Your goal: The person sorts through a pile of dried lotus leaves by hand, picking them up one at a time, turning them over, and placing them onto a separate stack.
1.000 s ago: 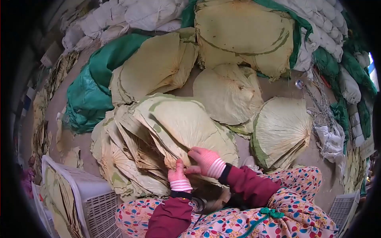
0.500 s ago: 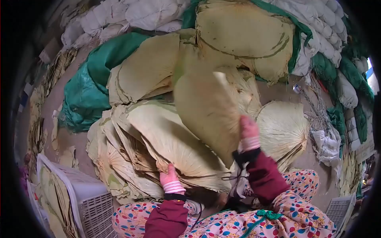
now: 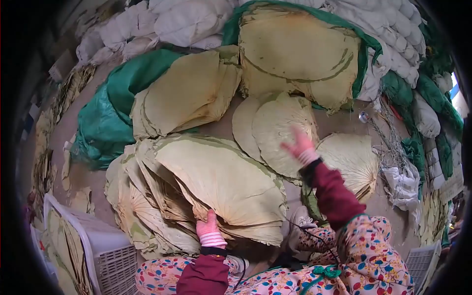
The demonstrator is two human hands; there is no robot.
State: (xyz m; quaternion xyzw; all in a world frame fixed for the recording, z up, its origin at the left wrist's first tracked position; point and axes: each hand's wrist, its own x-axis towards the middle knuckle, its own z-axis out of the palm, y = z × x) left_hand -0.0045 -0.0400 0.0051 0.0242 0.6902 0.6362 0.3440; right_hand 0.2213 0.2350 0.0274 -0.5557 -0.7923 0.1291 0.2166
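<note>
Large flat dried leaves lie in several stacks. My left hand [image 3: 210, 227], in a pink striped cuff, grips the near edge of the folded leaf stack [image 3: 221, 179] in front of me. My right hand [image 3: 300, 143] is over the middle leaf pile [image 3: 282, 125], its fingers spread and slightly blurred, with nothing held. To the right of that pile is another leaf stack [image 3: 346, 160]. Farther back are a left leaf stack [image 3: 182, 93] and a big leaf stack [image 3: 300, 44] on green cloth.
A green sack [image 3: 110, 110] lies at the left. White bundles [image 3: 189, 19] line the back. A white plastic basket [image 3: 115, 255] holding leaves stands at the lower left, another basket [image 3: 422, 263] at the lower right. Tangled string [image 3: 391, 135] lies at the right.
The leaf that my right hand held has been let go onto the middle pile. My right hand has opened and moved up slightly. My left hand keeps its grip on the stack.
</note>
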